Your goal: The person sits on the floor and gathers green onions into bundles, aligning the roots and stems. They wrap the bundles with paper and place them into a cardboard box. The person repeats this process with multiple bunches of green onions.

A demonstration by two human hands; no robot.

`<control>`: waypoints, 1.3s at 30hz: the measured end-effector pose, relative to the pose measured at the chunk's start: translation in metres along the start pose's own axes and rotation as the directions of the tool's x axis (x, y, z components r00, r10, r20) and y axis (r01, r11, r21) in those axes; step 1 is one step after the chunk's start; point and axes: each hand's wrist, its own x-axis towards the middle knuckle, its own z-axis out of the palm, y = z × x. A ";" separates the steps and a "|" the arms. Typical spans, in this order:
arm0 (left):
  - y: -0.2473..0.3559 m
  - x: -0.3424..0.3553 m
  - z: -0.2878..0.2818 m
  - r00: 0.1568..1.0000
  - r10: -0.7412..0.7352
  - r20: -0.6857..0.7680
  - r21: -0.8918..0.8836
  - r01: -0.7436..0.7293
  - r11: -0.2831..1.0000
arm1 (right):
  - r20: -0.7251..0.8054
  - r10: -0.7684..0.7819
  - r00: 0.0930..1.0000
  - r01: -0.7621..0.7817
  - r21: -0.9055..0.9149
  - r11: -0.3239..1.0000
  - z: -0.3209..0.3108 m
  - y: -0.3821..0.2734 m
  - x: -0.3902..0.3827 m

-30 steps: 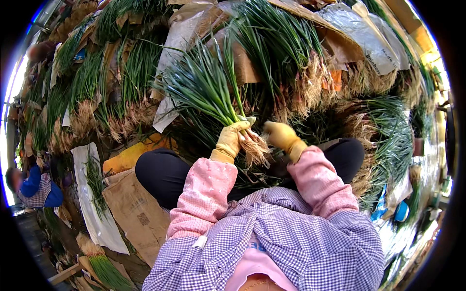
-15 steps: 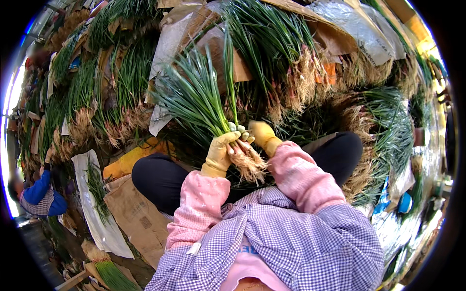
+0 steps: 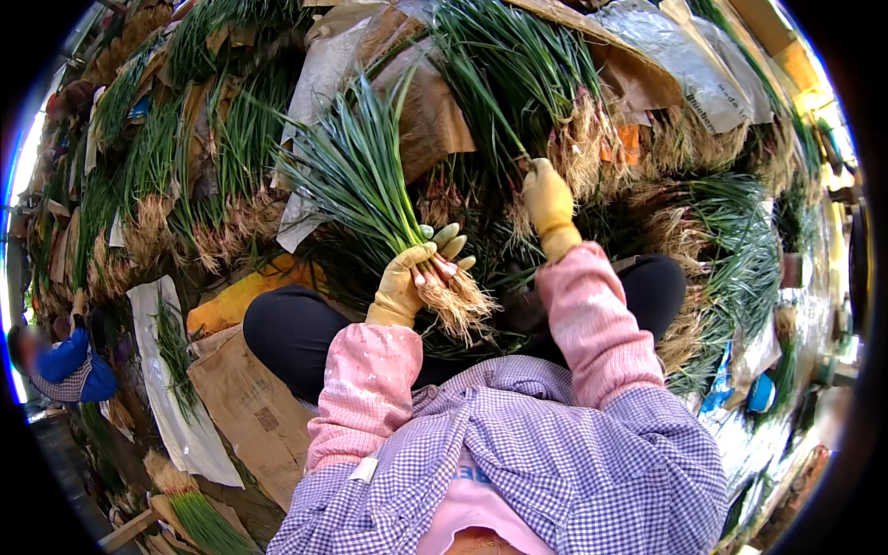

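Note:
In my gloved left hand (image 3: 404, 282) is a bunch of spring onions (image 3: 375, 176), held round the white stems. Its green leaves fan up and away to the left, while the pale stringy roots (image 3: 460, 303) hang toward my lap. My gloved right hand (image 3: 549, 199) reaches out to the pile of spring onions (image 3: 518, 88) ahead of me. Its fingers are closed at the root end of a stalk there, next to thick hanging roots (image 3: 578, 139). Both gloves are yellowish.
More spring onions (image 3: 731, 240) lie in a heap on my right, others (image 3: 153, 157) in rows at the far left. Brown cardboard (image 3: 254, 393) and a white sheet (image 3: 180, 379) lie left of my knee. A person in blue sleeves (image 3: 65, 365) is at the left edge.
My right hand has moved from beside the bunch, forward and right to the pile. The left hand has shifted slightly left with the bunch, and a long upright stalk beside it is gone.

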 end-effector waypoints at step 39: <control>-0.018 0.045 -0.014 0.990 -0.035 -0.134 0.371 0.082 0.925 | -0.573 0.216 0.791 -0.302 -0.059 0.951 -0.210 0.260 -0.072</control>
